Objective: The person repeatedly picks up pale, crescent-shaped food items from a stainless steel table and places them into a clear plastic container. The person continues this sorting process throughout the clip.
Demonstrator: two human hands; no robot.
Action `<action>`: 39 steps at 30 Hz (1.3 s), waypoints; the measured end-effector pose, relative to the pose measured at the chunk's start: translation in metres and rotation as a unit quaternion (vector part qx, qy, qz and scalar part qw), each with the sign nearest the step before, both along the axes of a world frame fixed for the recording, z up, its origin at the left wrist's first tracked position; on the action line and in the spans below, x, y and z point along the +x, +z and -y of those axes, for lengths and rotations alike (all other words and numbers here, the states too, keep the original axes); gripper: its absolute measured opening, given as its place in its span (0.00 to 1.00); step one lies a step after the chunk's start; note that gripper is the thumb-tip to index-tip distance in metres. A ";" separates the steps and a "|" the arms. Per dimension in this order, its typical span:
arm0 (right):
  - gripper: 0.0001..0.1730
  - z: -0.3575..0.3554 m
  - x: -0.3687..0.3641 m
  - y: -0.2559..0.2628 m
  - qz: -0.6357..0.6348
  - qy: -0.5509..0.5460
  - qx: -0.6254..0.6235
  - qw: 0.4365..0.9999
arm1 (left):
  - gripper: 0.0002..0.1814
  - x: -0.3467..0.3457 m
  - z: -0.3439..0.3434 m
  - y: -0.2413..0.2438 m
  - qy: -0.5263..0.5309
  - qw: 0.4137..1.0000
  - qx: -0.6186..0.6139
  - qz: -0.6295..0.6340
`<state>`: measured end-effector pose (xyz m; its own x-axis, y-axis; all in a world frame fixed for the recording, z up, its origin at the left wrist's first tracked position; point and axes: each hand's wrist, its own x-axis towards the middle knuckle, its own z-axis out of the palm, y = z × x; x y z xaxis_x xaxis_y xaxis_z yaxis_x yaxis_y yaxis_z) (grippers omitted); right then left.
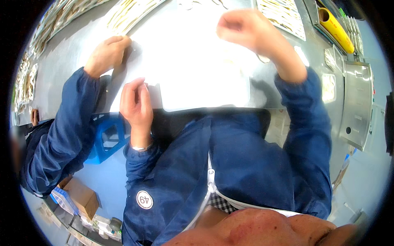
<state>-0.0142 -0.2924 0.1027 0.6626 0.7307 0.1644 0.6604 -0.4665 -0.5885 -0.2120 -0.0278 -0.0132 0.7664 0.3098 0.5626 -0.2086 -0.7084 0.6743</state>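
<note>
My left hand (137,101), with a bracelet at the wrist, is raised at the near edge of the metal table, its fingers curled. Whether anything thin is between them cannot be told. Further right and farther away, my right hand (241,29) hangs bent and blurred over the table; its grip is unclear. Between them lies a pale, rounded-corner board or tray (204,95), washed out by glare. A small pale piece (263,58) shows beside my right wrist. Pale strips lie on trays at the far left (132,13) and far right (283,15).
A co-worker's hand (107,55) rests close beyond my left hand. More loaded trays (58,24) stand at the left. At right are a yellow roll (335,29), a small clear tray (328,87) and a metal box (357,101). A blue stool (107,138) stands below the table.
</note>
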 end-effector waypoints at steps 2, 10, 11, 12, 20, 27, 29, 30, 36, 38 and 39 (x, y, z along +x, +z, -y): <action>0.12 0.039 -0.023 0.000 -0.121 0.051 -0.007 0.991 | 0.07 0.004 0.003 0.002 -0.006 0.999 0.037 0.002; 0.10 0.073 -0.036 -0.008 -0.239 0.105 -0.151 0.954 | 0.06 0.007 0.008 0.001 0.016 0.991 0.130 0.004; 0.11 0.070 -0.037 -0.009 -0.233 0.106 -0.164 0.953 | 0.06 0.008 0.009 0.001 0.019 0.992 0.128 0.005; 0.12 0.069 -0.037 -0.010 -0.228 0.110 -0.178 0.951 | 0.06 0.009 0.010 0.001 0.026 0.991 0.132 0.002; 0.12 0.070 -0.062 -0.022 -0.028 0.060 -0.203 0.977 | 0.06 0.007 0.010 0.001 0.059 0.986 0.152 -0.015; 0.10 0.057 -0.069 -0.017 -0.027 0.050 -0.187 0.981 | 0.05 0.008 0.011 0.003 0.050 0.986 0.160 -0.006; 0.12 0.057 -0.069 -0.011 -0.019 0.056 -0.181 0.982 | 0.06 0.008 0.010 0.003 0.051 0.985 0.162 -0.001; 0.12 0.059 -0.071 -0.012 -0.015 0.056 -0.193 0.980 | 0.06 0.008 0.011 0.002 0.050 0.986 0.160 0.000; 0.12 0.051 -0.073 -0.011 -0.003 0.046 -0.245 0.969 | 0.06 0.007 0.010 -0.001 0.037 0.985 0.166 0.007; 0.12 0.037 -0.061 -0.001 -0.032 0.022 -0.280 0.959 | 0.06 0.005 0.011 0.001 0.038 0.986 0.161 0.004; 0.11 0.030 -0.044 0.010 -0.060 0.008 -0.293 0.954 | 0.06 0.006 0.012 0.001 0.037 0.987 0.157 0.003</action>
<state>-0.0584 -0.3225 0.1125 0.6384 0.6846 -0.3518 0.6149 -0.7285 -0.3020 -0.2065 -0.0394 -0.0121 0.7442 0.1748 0.6446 -0.1517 -0.8957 0.4180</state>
